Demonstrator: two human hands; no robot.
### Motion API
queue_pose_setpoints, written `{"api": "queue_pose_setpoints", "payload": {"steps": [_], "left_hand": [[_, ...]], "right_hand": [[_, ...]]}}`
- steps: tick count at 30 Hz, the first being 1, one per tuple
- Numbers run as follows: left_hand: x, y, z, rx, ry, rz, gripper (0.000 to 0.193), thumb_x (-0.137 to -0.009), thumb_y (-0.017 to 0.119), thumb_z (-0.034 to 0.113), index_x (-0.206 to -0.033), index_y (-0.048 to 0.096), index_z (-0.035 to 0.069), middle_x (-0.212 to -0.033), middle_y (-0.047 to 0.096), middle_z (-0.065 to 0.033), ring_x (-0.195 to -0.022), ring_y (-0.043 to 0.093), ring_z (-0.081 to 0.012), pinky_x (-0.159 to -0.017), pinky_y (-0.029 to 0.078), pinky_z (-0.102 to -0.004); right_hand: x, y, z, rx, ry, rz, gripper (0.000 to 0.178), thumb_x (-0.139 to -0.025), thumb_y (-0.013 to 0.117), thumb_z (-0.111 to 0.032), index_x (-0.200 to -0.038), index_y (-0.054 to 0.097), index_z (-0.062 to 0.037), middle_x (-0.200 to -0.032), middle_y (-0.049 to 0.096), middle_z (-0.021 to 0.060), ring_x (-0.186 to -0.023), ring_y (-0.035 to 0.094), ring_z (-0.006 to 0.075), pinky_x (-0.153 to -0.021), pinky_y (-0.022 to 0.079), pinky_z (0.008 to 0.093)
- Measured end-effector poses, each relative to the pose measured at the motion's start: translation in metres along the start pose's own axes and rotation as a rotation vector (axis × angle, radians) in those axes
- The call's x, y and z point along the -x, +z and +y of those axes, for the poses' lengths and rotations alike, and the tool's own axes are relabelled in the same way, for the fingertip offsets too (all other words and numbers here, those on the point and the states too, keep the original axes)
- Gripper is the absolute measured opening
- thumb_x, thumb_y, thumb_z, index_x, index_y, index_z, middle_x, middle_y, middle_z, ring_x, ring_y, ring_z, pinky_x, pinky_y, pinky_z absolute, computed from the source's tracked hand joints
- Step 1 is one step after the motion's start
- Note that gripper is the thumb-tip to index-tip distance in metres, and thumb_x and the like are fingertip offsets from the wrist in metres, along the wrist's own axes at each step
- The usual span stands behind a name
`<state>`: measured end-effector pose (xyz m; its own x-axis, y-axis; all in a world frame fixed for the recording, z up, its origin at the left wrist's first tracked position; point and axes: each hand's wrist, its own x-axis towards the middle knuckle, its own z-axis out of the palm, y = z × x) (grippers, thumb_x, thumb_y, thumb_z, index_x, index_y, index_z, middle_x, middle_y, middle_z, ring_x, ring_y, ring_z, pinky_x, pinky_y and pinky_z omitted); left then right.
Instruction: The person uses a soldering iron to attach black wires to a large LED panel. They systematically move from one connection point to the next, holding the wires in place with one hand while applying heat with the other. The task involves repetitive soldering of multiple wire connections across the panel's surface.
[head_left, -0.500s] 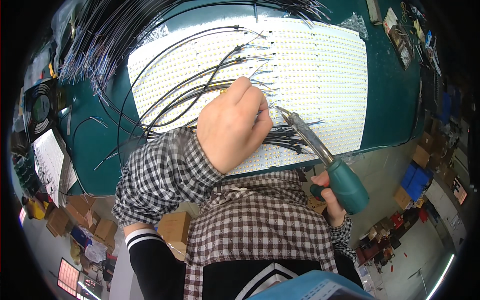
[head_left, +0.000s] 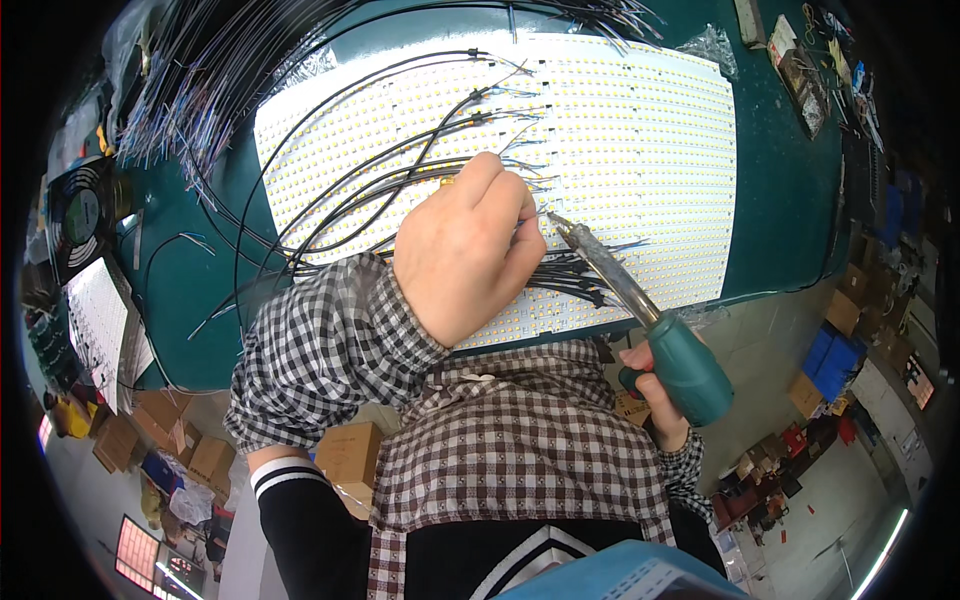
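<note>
My right hand is wrapped round the green handle of a soldering iron. The iron's tip touches or hovers just over the white LED panel, right beside my left fingertips; I cannot tell which. My left hand rests over the panel with its fingers pinched on a thin wire end, mostly hidden by the knuckles. Several black cables curve across the panel from the left, their thin stripped wires lying along its middle column. More black cables show beyond my left fingers.
A big bundle of cables spreads over the green table at the far left. A small black fan and a stack of white panels stand at the left edge. Tools and scraps lie far right. Cardboard boxes sit below.
The soldering iron has shifted slightly to the left and up, its tip now closer to my left fingertips. My left hand has stayed nearly still.
</note>
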<state>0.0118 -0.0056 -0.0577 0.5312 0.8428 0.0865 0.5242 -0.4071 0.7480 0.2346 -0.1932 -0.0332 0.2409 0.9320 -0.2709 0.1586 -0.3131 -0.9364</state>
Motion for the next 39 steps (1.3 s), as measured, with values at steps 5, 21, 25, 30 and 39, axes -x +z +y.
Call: {"api": "queue_pose_setpoints", "payload": {"steps": [5, 21, 25, 30, 39], "left_hand": [[-0.003, 0.003, 0.000, 0.007, 0.006, 0.005, 0.016, -0.078, 0.071, -0.002, -0.085, 0.058, 0.004, -0.082, 0.056, -0.0101, -0.068, 0.061, -0.0272, -0.059, 0.049, -0.0361], [0.013, 0.015, 0.000, 0.053, -0.008, 0.099, 0.015, -0.083, 0.067, 0.012, -0.092, 0.058, 0.004, -0.091, 0.056, -0.0138, -0.076, 0.063, -0.0348, -0.065, 0.054, -0.0445], [0.014, 0.015, -0.004, 0.142, -0.103, 0.013, 0.012, -0.085, 0.067, 0.011, -0.095, 0.062, 0.005, -0.090, 0.059, -0.0150, -0.077, 0.063, -0.0358, -0.069, 0.053, -0.0448], [0.002, 0.005, 0.011, 0.098, -0.035, 0.043, 0.010, -0.084, 0.071, 0.003, -0.089, 0.062, 0.004, -0.085, 0.059, -0.0108, -0.073, 0.065, -0.0275, -0.063, 0.051, -0.0366], [-0.001, -0.002, 0.016, 0.020, -0.028, -0.019, 0.012, -0.082, 0.072, 0.000, -0.089, 0.063, 0.004, -0.085, 0.060, -0.0091, -0.070, 0.065, -0.0246, -0.061, 0.051, -0.0337]], "right_hand": [[0.006, -0.005, 0.012, -0.083, 0.004, 0.010, 0.043, -0.079, 0.086, -0.019, -0.110, 0.068, 0.0054, -0.095, 0.074, 0.0118, -0.083, 0.073, 0.0216, -0.078, 0.057, 0.0342], [-0.009, -0.023, 0.014, -0.560, 0.059, 0.176, 0.050, -0.104, 0.054, -0.031, -0.136, 0.049, 0.0062, -0.101, 0.060, 0.0124, -0.087, 0.060, 0.0237, -0.078, 0.056, 0.0403], [-0.009, -0.027, 0.008, -0.541, 0.173, 0.209, 0.052, -0.102, 0.056, -0.031, -0.137, 0.049, 0.0076, -0.107, 0.064, 0.0154, -0.094, 0.066, 0.0294, -0.083, 0.059, 0.0424], [-0.008, -0.024, 0.004, -0.441, 0.001, 0.105, 0.056, -0.099, 0.063, -0.033, -0.133, 0.052, 0.0092, -0.105, 0.067, 0.0204, -0.092, 0.072, 0.0326, -0.083, 0.062, 0.0435], [-0.003, -0.026, 0.002, -0.481, 0.040, 0.096, 0.058, -0.095, 0.068, -0.035, -0.129, 0.054, 0.0099, -0.107, 0.066, 0.0192, -0.092, 0.072, 0.0306, -0.078, 0.064, 0.0405]]}}
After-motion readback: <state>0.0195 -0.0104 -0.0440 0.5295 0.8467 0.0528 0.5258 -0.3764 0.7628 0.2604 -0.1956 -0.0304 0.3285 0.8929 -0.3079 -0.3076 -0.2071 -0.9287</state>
